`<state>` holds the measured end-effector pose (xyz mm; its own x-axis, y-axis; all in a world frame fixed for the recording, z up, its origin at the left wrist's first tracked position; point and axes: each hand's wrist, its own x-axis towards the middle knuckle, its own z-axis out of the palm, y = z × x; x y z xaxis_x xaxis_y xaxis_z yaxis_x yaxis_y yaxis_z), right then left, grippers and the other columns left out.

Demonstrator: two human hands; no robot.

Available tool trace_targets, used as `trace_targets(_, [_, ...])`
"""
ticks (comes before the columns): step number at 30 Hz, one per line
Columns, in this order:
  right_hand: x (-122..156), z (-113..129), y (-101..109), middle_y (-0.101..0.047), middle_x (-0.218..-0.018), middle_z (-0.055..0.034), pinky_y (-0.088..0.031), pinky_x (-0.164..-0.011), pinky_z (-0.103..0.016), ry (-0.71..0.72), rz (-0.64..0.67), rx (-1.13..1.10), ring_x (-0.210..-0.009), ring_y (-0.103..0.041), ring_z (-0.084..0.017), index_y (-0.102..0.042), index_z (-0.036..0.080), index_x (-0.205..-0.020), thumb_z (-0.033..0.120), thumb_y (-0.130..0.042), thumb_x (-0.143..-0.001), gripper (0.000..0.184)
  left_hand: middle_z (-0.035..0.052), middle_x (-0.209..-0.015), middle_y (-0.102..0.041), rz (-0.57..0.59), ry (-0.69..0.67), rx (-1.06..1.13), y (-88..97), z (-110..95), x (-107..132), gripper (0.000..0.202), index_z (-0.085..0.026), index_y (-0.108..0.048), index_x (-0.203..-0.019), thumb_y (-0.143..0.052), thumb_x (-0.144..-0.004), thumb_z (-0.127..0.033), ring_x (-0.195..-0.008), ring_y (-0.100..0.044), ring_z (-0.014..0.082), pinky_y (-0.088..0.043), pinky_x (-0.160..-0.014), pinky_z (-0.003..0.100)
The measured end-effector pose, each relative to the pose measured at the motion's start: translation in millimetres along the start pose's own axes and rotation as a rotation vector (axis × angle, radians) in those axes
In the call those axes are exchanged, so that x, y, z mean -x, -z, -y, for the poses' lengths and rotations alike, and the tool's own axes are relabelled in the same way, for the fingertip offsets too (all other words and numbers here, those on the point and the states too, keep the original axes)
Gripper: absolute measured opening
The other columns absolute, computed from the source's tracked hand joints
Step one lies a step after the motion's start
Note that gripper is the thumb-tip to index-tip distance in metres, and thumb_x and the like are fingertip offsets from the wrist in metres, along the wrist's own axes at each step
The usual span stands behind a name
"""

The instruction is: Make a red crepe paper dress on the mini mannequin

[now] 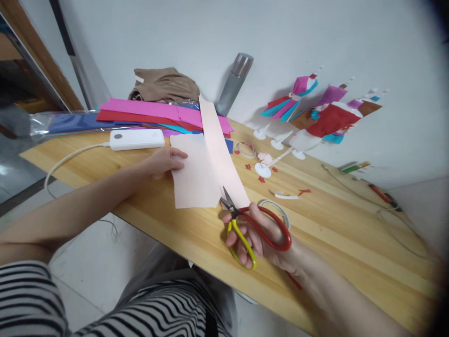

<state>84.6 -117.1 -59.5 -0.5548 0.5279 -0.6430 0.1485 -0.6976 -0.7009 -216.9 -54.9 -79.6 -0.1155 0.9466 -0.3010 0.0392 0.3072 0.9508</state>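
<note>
A pale pink sheet of paper (201, 168) lies on the wooden table (351, 224), partly cut into a long strip that runs up to the back. My left hand (163, 161) rests flat on the sheet's left edge, fingers stretched out. My right hand (261, 238) grips scissors (250, 224) with one red and one yellow handle. Their blades touch the sheet's lower right edge.
A white power bank (136, 139) with a cable lies behind my left hand. Stacked coloured sheets (154, 114) and brown cloth (164, 84) sit at the back left, beside a grey flask (234, 84). Paper figures on white stands (315, 117) stand at right. A tape ring (277, 208) and scraps lie nearby.
</note>
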Motion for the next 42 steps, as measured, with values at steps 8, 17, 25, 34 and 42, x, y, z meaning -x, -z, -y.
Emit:
trace_targets(8, [-10.4,1.1,-2.1,-0.071,-0.069,-0.0054,-0.049,-0.037,-0.023,0.045,0.001,-0.008,-0.041,-0.063,-0.015,-0.057,0.017,-0.103,0.077,-0.062,-0.076,0.066,0.0009,-0.078,-0.068,-0.019,0.012,-0.028,-0.8,-2.2,1.4,0.039,-0.012,-0.072,-0.093,-0.072,-0.054,-0.009,-0.07,-0.062,0.0137,-0.051,-0.074,0.029])
trace_targets(17, [-15.9,0.2,-9.5,-0.058,-0.058,0.0028,-0.038,-0.032,-0.019,0.151,-0.005,0.023,-0.033,-0.048,-0.008,-0.057,0.018,-0.094,0.079,-0.065,-0.072,0.065,0.0018,-0.079,-0.069,-0.012,0.011,-0.059,-0.2,-0.9,0.2,0.038,-0.013,-0.073,-0.093,-0.072,-0.055,-0.009,-0.069,-0.062,0.0147,-0.052,-0.074,0.029])
trace_targets(25, [-17.5,-9.0,-7.5,-0.049,-0.059,0.0075,-0.032,-0.032,-0.016,0.187,-0.036,0.082,-0.034,-0.038,-0.003,-0.054,0.019,-0.097,0.077,-0.06,-0.079,0.06,0.0022,-0.08,-0.07,-0.004,-0.002,-0.09,3.1,1.9,-3.0,0.043,-0.013,-0.073,-0.097,-0.074,-0.054,-0.011,-0.071,-0.063,0.0159,-0.052,-0.076,0.03])
trace_targets(34, [-22.0,-8.0,-4.6,-0.051,-0.055,0.0071,-0.031,-0.03,-0.016,0.095,-0.065,0.054,-0.032,-0.04,-0.005,-0.053,0.02,-0.096,0.079,-0.06,-0.076,0.062,0.0029,-0.084,-0.07,0.02,-0.001,-0.051,2.8,3.8,-4.0,0.041,-0.014,-0.073,-0.095,-0.074,-0.053,-0.012,-0.072,-0.063,0.0159,-0.051,-0.075,0.03])
trace_targets(42, [-21.4,5.5,-5.3,-0.071,-0.067,-0.0067,-0.046,-0.036,-0.023,0.016,-0.004,0.024,-0.039,-0.06,-0.014,-0.053,0.019,-0.098,0.084,-0.049,-0.079,0.068,0.0024,-0.08,-0.07,0.017,0.013,-0.026,2.4,1.6,-3.2,0.042,-0.013,-0.073,-0.094,-0.074,-0.052,-0.009,-0.069,-0.062,0.0147,-0.051,-0.071,0.028])
